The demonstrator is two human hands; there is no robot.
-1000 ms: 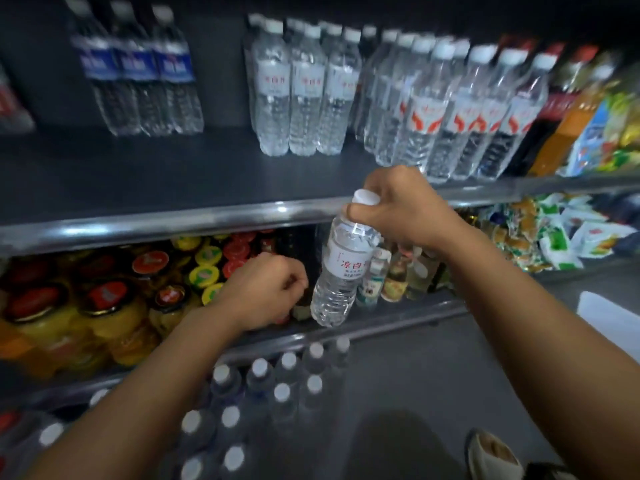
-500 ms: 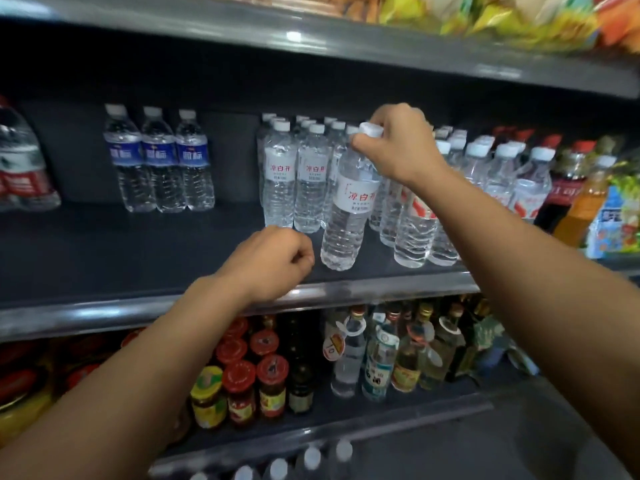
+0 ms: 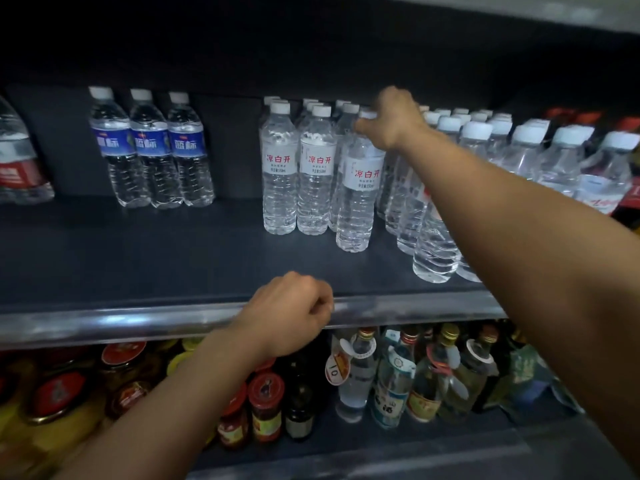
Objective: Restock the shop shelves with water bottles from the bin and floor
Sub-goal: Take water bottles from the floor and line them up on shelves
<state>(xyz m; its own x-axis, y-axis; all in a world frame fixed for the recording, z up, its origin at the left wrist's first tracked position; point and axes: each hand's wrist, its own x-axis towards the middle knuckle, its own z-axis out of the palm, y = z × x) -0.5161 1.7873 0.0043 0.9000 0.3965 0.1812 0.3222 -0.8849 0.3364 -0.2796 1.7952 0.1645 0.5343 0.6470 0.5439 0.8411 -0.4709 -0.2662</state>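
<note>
**Right hand set a water bottle upright on the dark shelf**

The right hand (image 3: 391, 121) reached in over the shelf and gripped the white cap of a water bottle (image 3: 360, 188), its fingers curled round the top from above. The bottle stood upright, its long axis vertical, cap up and base resting on the dark shelf (image 3: 156, 265). Its white label with red characters faced the camera. It stood just in front and to the right of the row of same-label bottles (image 3: 298, 168), a little nearer the shelf's front edge than they were, and touching or almost touching the nearest of them; which could not be told.

The left hand (image 3: 291, 317) was closed in a loose fist, holding nothing, and lay against the metal front rail (image 3: 104, 322) of that same shelf, well in front of the bottle and to its left.

Right of the held bottle, behind the right forearm, stood a crowd of clear white-capped bottles (image 3: 519, 157), all upright. Far left of it, against the shelf's back wall, stood three blue-label bottles (image 3: 152, 147), side by side. On the shelf below the rail were red-lidded jars (image 3: 266, 407) and glass bottles (image 3: 394, 382) with neck tags.
</note>
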